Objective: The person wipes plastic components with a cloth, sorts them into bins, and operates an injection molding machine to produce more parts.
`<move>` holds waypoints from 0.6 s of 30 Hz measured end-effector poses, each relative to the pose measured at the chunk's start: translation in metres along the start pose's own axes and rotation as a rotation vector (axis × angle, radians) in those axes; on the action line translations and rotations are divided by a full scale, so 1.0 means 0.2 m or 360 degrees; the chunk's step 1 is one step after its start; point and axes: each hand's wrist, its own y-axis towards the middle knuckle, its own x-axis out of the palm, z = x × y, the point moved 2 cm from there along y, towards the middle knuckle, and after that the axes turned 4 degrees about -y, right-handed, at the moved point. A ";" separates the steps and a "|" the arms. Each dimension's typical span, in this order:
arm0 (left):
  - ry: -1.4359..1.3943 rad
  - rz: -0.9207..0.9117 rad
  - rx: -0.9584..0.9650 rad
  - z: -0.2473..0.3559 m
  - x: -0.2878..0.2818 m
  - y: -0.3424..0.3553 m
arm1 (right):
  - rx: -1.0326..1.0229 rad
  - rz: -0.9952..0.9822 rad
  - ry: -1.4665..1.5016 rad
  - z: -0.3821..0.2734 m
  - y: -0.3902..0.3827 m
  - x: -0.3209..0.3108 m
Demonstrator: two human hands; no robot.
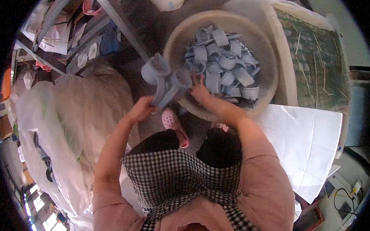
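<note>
My left hand grips the handles of two pale grey plastic pieces shaped like scoops, their round cup ends held up beside the tub's left side. My right hand reaches into a large round beige tub, its spread fingers touching the near left part of a heap of similar grey plastic pieces. Where exactly the fingertips rest among the pieces is hard to make out.
A metal rack stands at upper left, above large translucent plastic bags. Right of the tub are a padded frame with green mesh and a white board. My feet in pink clogs stand just below the tub.
</note>
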 end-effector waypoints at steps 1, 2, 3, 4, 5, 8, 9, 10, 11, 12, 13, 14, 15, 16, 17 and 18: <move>0.0205 -0.0104 0.0068 0.05 0.04 0.06 | 0.0224 0.0170 0.0166 0.10 0.02 0.22; 0.0347 -0.0088 0.0068 -0.01 0.05 -0.03 | 0.0131 0.0176 0.0090 0.06 0.04 0.13; 0.0501 -0.0104 0.0089 -0.04 0.06 -0.09 | 0.0070 0.0182 0.0004 0.05 0.03 0.03; 0.0485 -0.0103 0.0075 -0.06 0.07 -0.11 | 0.0045 0.0176 -0.0078 0.09 0.01 -0.03; 0.0481 -0.0119 0.0082 -0.07 0.08 -0.10 | 0.0049 0.0167 -0.0167 0.18 -0.03 -0.03; 0.0449 -0.0229 0.0173 -0.12 0.13 0.00 | 0.0264 0.0281 0.0452 0.42 -0.23 -0.07; 0.0435 -0.0271 0.0214 -0.15 0.15 0.04 | 0.0297 0.0176 0.0489 0.51 -0.28 -0.13; 0.0316 -0.0307 0.0218 -0.20 0.17 0.10 | 0.0330 0.0074 0.0522 0.59 -0.32 -0.18; 0.0203 -0.0345 0.0229 -0.27 0.18 0.18 | 0.0293 0.0011 0.0410 0.67 -0.36 -0.22; 0.0094 -0.0388 0.0236 -0.31 0.20 0.25 | 0.0258 -0.0052 0.0303 0.76 -0.40 -0.24; 0.0195 -0.0349 0.0158 -0.35 0.19 0.31 | 0.0222 -0.0114 0.0195 0.81 -0.42 -0.26; 0.0301 -0.0328 0.0090 -0.36 0.20 0.38 | 0.0226 -0.0095 0.0192 0.84 -0.44 -0.23; 0.0413 -0.0297 0.0023 -0.37 0.20 0.43 | 0.0228 -0.0067 0.0188 0.85 -0.45 -0.19; 0.0479 -0.0308 0.0028 -0.38 0.21 0.46 | 0.0228 -0.0038 0.0183 0.87 -0.47 -0.16; 0.0547 -0.0317 0.0032 -0.39 0.20 0.48 | 0.0278 -0.0060 0.0226 0.85 -0.48 -0.22; 0.0614 -0.0324 0.0037 -0.40 0.20 0.50 | 0.0306 -0.0007 0.0359 0.87 -0.48 -0.18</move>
